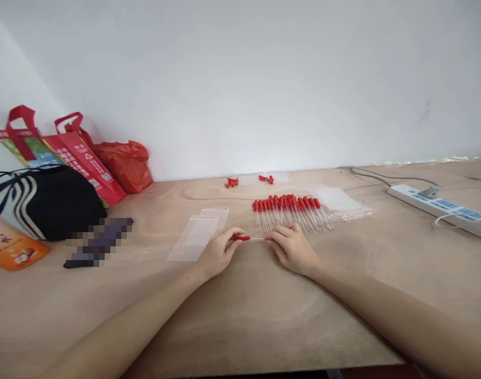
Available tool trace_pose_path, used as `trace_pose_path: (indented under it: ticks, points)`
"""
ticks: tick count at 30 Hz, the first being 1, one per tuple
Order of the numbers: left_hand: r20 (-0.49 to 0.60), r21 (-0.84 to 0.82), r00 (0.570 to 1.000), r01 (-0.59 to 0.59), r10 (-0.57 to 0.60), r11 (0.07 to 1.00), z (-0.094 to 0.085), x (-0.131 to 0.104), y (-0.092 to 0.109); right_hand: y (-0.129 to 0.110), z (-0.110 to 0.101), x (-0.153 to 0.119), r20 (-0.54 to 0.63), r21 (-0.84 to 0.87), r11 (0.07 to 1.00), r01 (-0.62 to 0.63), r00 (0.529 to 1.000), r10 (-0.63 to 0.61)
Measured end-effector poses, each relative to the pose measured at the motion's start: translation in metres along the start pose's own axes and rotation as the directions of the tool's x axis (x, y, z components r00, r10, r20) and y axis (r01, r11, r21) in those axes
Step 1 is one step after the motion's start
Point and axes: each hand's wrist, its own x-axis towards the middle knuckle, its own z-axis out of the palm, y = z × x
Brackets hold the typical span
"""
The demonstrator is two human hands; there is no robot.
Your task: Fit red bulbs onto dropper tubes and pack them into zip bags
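My left hand point(221, 250) pinches the red rubber bulb point(243, 238) of a dropper. From the bulb a thin clear tube point(258, 239) runs across to my right hand point(291, 248), whose fingers are closed on its far end. Just beyond my right hand lies a row of droppers point(287, 210), red bulbs toward the wall and clear tubes toward me. Small clear zip bags point(200, 231) lie flat by my left hand. Loose red bulbs point(232, 182) rest in a small heap near the wall, and more red bulbs point(266, 179) sit to the right of it.
A stack of clear bags point(339, 201) lies right of the droppers. Farther right is a white power strip point(441, 206) with grey cable. At left stand a red bag point(124, 163), a printed carrier bag point(86, 166), a black bag point(62, 200) and an orange pouch point(17, 245).
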Motion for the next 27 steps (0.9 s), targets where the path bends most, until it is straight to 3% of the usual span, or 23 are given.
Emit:
trace_pose_path:
  ticks: [9,27]
  points:
    - [-0.007,-0.07,0.997,-0.079,0.079,0.994,0.007,-0.006,0.001,-0.003,0.002,-0.001,0.0,0.011,1.0,0.023,1.0,-0.023]
    - [-0.019,0.033,0.994,-0.107,0.107,0.994,0.01,-0.008,0.012,-0.006,0.003,-0.001,0.001,0.053,0.986,0.159,0.987,-0.159]
